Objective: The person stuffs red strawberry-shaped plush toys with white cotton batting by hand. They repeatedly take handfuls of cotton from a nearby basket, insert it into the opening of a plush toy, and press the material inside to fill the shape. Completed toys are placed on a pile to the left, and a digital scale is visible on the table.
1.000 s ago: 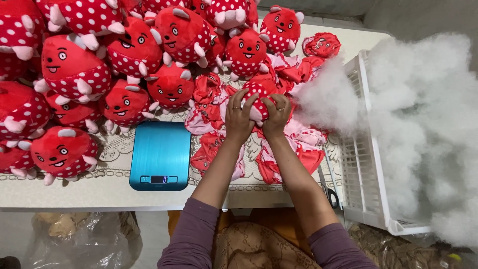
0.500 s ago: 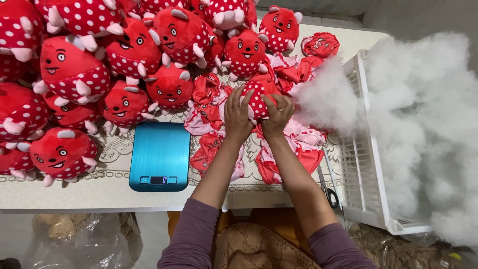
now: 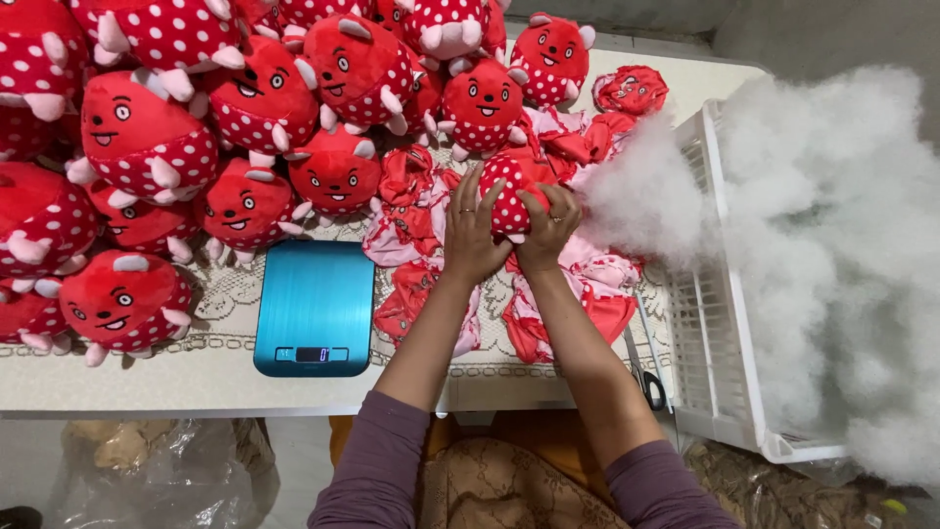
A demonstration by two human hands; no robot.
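The red, white-dotted plush toy sits between both hands, resting on the pile of flat unstuffed skins on the bench. The left hand is cupped against the toy's left flank, fingers spread and curled upward over it. The right hand is cupped against the right flank, fingers bent inward and pressed into the fabric. Both hands are closed on the toy; it lies directly between the palms, its top above the fingertips.

To do this step well, apply even pressure from both sides, so that the filling spreads evenly and the body rounds out; hold the opening, which is not visible, steady.

Loose white stuffing lies just right of the right hand, spilling from a white crate. A blue scale sits left of the left hand. Finished toys are massed beyond it, further left.
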